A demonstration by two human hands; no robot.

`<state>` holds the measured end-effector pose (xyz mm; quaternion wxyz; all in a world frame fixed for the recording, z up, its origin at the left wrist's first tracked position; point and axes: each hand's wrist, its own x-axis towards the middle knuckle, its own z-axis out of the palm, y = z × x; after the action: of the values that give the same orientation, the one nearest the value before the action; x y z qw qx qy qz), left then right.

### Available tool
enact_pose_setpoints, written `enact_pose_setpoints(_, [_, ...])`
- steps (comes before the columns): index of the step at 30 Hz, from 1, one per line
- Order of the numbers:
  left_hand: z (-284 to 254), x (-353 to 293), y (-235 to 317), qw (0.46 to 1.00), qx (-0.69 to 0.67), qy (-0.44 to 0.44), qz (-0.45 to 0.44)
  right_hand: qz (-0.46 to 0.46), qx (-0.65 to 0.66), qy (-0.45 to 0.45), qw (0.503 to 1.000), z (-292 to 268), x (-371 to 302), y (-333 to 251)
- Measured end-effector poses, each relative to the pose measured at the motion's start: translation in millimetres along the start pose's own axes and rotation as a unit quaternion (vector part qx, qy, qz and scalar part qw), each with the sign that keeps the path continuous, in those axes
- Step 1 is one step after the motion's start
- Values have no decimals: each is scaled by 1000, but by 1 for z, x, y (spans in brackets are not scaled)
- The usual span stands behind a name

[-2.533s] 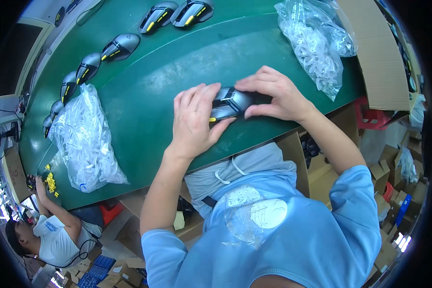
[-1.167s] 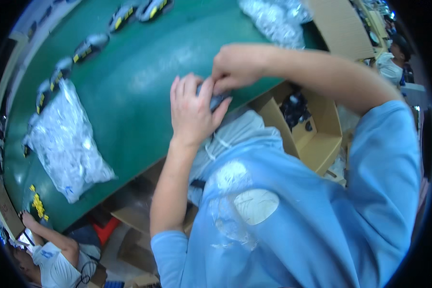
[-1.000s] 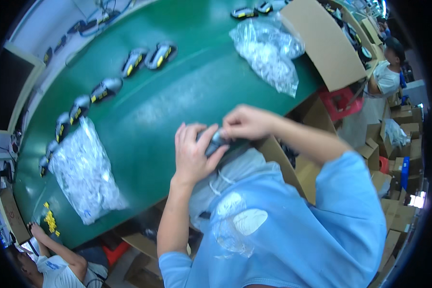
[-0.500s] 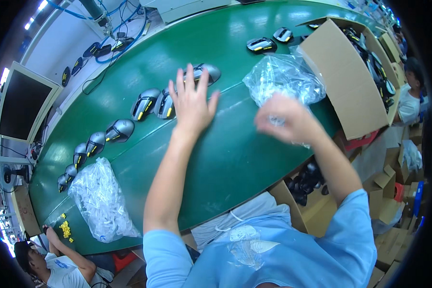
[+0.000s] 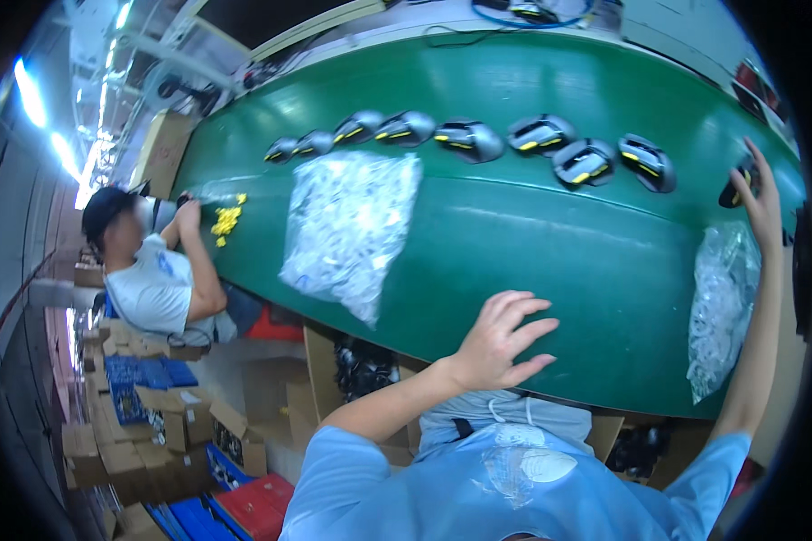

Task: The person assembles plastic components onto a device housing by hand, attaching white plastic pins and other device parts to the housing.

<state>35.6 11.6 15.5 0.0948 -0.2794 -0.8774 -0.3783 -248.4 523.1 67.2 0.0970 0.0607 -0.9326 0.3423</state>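
Note:
My left hand (image 5: 507, 341) hovers over the near edge of the table with its fingers spread and nothing in them. At the far right my right hand (image 5: 761, 200) reaches out, fingers stretched, beside a dark computer mouse (image 5: 738, 183) with a yellow mark. The thumb overlaps that mouse; a firm grip on it does not show. A row of grey-and-black mice with yellow parts runs across the table, among them one mouse (image 5: 647, 163) at the row's right end and another mouse (image 5: 585, 163) beside it. Below my right hand lies a clear plastic bag (image 5: 722, 311) of small pieces.
A larger clear bag (image 5: 352, 230) lies on the green table (image 5: 550, 243) at left. Beyond it are small yellow pieces (image 5: 228, 219) and a seated co-worker (image 5: 158, 279). Cardboard boxes (image 5: 122, 442) stand on the floor at lower left.
The view has swung left. My left hand has come off the mouse at the row's end and drawn back toward me. My right hand has moved from the bag to a mouse beyond it.

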Motion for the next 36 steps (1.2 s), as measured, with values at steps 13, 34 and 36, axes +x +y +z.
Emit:
enact_pose_setpoints(13, [-8,44,3,912,-313,-93,-246,24,190,-75,979,118,-263,-189])
enact_pose_setpoints(34, [-26,79,3,989,91,-82,-84,42,61,136,988,45,-239,-115])
enact_pose_setpoints(36, [-49,87,-6,978,109,-130,124,50,195,140,970,49,-239,-117])
